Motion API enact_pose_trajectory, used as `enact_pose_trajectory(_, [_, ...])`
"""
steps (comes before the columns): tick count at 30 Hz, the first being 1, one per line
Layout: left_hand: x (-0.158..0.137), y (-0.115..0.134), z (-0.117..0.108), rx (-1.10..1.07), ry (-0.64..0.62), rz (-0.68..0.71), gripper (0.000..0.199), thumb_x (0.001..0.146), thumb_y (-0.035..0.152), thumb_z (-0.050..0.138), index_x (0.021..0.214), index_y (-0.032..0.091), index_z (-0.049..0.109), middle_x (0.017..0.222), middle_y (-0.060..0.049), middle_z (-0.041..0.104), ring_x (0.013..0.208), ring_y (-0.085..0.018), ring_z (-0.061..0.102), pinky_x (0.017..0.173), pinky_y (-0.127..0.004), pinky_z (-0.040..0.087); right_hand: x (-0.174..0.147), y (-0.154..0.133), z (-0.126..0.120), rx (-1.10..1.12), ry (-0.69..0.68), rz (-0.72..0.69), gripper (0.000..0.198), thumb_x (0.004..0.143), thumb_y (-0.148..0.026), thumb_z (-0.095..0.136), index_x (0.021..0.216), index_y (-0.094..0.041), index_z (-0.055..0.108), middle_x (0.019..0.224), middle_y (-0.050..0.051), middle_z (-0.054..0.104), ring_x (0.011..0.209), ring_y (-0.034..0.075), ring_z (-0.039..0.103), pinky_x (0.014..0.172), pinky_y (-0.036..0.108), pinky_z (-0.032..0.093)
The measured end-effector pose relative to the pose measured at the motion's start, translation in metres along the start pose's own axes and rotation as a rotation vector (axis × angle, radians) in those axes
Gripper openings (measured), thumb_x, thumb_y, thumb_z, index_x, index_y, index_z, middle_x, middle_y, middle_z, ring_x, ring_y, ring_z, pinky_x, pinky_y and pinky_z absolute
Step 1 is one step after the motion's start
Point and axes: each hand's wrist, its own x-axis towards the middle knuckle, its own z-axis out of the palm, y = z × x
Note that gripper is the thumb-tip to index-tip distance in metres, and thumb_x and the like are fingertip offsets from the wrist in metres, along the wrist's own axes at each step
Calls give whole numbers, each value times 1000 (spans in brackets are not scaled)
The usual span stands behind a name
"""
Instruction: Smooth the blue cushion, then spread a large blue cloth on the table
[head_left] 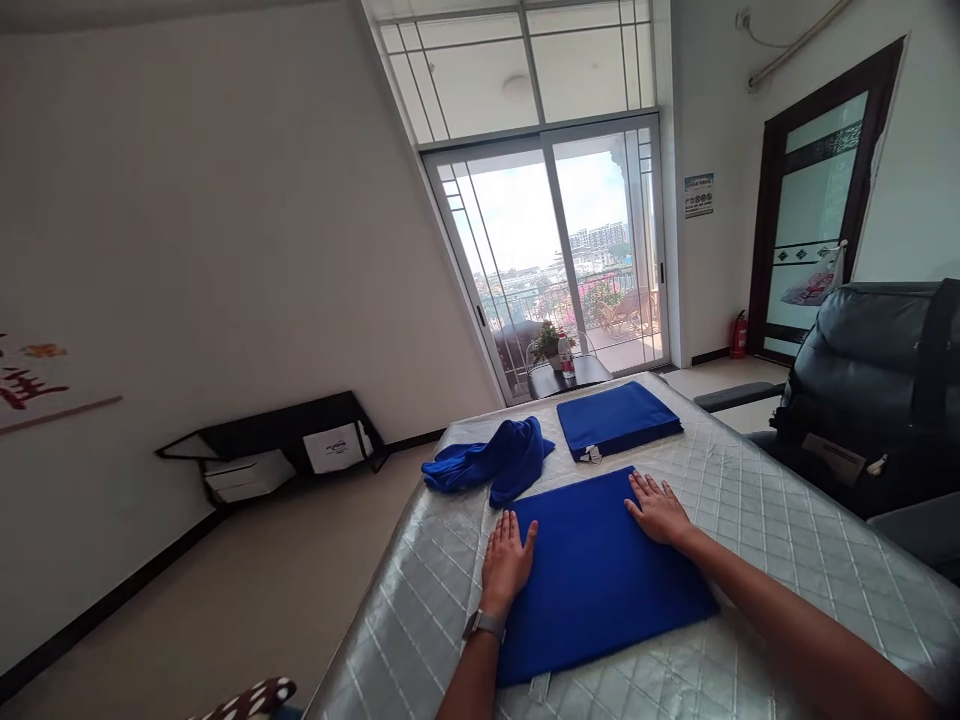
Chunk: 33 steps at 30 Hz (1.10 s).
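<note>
So there's a flat blue cloth (607,585) at the lower centre of the frame, lying on a quilted silver cover (757,530), and both hands are on it. Left hand (507,562) is along the cloth's left edge, fingers straight and close together, thumb out to the side. Right hand (660,510) sits at the upper right edge, fingers stretched and a bit apart. Neither one's gripping anything, though the palms are hidden so I can't tell how hard they press. The left wrist has a watch (487,625), its face mostly turned away. Both forearms get cut off by the frame, and a white label (540,686) pokes out under the cloth's bottom edge, only partly visible. Just above the cloth is a blue stack (619,418) with white tags (592,455), too small to read, and left of that a crumpled cloth (491,460), folds hiding its real shape. Far left, some red writing (30,388) runs out of frame, and at the bottom left there's a spotted thing (251,700) mostly cropped off, no clue what. The armchair (874,350) on the right is cut off too, dark enough that details get lost.
</note>
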Motion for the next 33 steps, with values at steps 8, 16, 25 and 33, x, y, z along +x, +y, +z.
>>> enact_pose_trajectory(8, [2,-1,3,-17,15,-4,80,98,61,14,147,0,34,153,-22,33,143,-29,31,116,-42,25,-21,2,2,1,-30,-12,74,95,-59,11,156,-17,13,162,3,11,148,21,3,119,45,2])
enact_pose_trajectory(16, [3,0,3,-51,9,-7,79,97,61,14,147,3,34,153,-20,34,143,-29,31,116,-44,25,-25,4,6,4,-40,-9,73,95,-58,13,156,-18,10,162,2,10,148,20,4,119,45,-1])
enact_pose_trajectory(25, [-4,27,-15,-35,114,-14,83,98,61,13,146,-2,34,152,-23,35,143,-29,31,117,-42,26,-25,4,3,1,-57,-4,73,96,-57,12,156,-16,8,162,2,7,148,20,1,119,45,-3])
enact_pose_trajectory(33, [-6,180,-22,-184,-36,452,71,100,55,13,150,8,32,155,-16,33,146,-25,24,117,-45,28,-28,7,3,5,-32,-19,68,96,-48,19,156,-16,14,162,4,10,148,22,5,119,46,-1])
